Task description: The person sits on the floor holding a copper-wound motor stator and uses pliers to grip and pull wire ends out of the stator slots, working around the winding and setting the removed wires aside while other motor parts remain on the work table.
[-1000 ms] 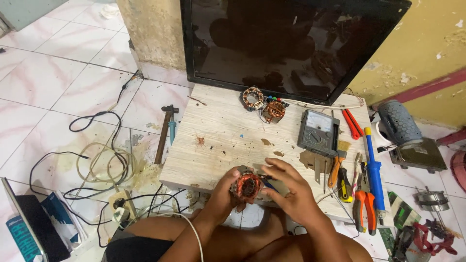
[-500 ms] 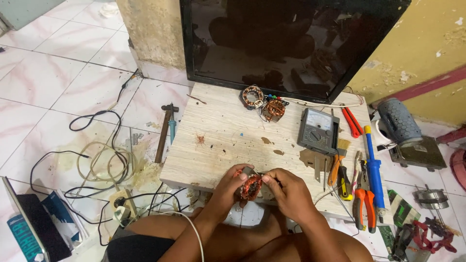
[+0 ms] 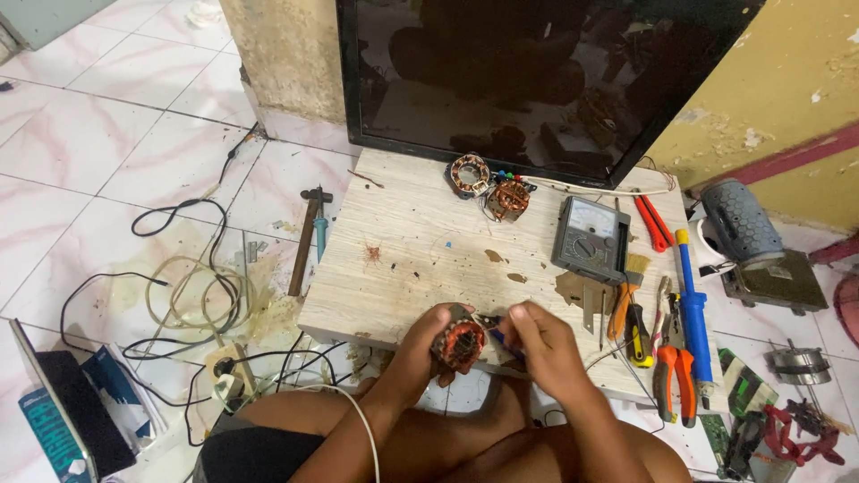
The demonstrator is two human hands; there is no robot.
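The left hand point(image 3: 428, 338) was closed around a copper-wound motor stator point(image 3: 460, 345), pinched by the right hand point(image 3: 540, 344), at the near edge of the wooden surface point(image 3: 403, 268); cables point(image 3: 192, 295) were strewn across the tiled floor point(image 3: 107, 161).

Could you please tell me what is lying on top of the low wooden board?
On the wooden board lie two wound stators, an analog multimeter and hand tools. The hands cover its near edge.

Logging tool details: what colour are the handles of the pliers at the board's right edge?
Orange, with dark metal jaws; the pliers show best in the head view, the only one.
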